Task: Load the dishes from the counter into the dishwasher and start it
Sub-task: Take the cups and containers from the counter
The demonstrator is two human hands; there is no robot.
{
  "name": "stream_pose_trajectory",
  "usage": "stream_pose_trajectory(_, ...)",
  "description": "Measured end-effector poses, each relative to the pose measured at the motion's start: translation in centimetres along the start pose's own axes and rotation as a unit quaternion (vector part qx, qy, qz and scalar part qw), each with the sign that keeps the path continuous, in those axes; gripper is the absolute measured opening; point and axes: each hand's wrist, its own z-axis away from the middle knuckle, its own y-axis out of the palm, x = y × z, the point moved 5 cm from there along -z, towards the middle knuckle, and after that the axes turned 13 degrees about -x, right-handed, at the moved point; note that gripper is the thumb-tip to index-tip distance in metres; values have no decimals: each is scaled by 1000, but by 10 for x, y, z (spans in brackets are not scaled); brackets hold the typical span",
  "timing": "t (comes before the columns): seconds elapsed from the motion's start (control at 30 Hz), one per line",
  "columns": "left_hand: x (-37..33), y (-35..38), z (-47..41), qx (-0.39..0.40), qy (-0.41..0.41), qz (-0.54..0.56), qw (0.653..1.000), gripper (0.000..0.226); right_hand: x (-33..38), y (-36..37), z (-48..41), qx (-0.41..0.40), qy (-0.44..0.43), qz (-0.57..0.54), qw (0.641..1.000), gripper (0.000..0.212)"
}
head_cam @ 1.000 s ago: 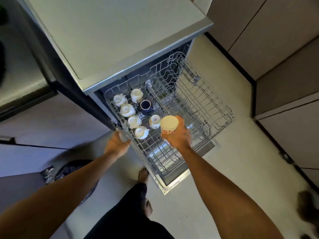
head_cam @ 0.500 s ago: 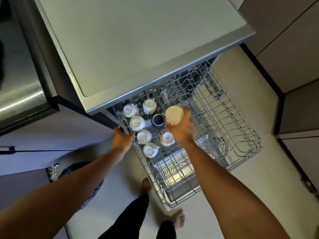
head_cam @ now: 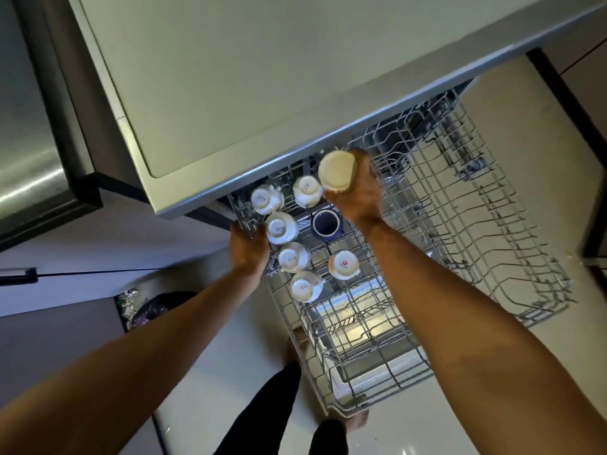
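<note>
Above the rack (head_cam: pixel 460 205), your right hand (head_cam: pixel 359 198) grasps a cream cup (head_cam: pixel 336 170) while your left hand (head_cam: pixel 248 249) grips the rack's edge.

A shiny steel appliance (head_cam: pixel 33 165) stands left. Below it in view, a dark bag (head_cam: pixel 161 308) with crumpled foil (head_cam: pixel 127 302) lies on the pale floor (head_cam: pixel 551 165).

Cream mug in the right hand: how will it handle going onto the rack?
The mug looks like glazed ceramic: likely rigid, chippable against neighbouring cups. The right hand wraps its side, so probably fairly light. Held base-up, it could tip on the wire rack.
</note>
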Motion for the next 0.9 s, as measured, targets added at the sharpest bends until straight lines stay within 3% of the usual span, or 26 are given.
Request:
stream_pose_trajectory(0.13, 0, 0, 1, -23, 7, -15, 1000, 35, -4, 2, 6, 19, -40, 18, 999, 84)
stream_pose_trajectory(0.23, -4, -1, 0, -19, 28, -22, 999, 35, -7, -3, 8, -4, -23, -5, 1000, 83)
stream_pose_trajectory(0.43, -8, -9, 11, 2, 44, -21, 999, 39, -20, -33, 34, -110, 115, -42, 986, 94)
stream_pose_trajectory(0.67, 17, -23, 49, 18, 63, 16, 998, 27, -50, -77, 147, -177, 245, -101, 948, 100)
stream_pose_trajectory(0.9, 48, -24, 61, 9, 82, 22, 996, 38, -61, -76, 258, -125, 236, -87, 960, 94)
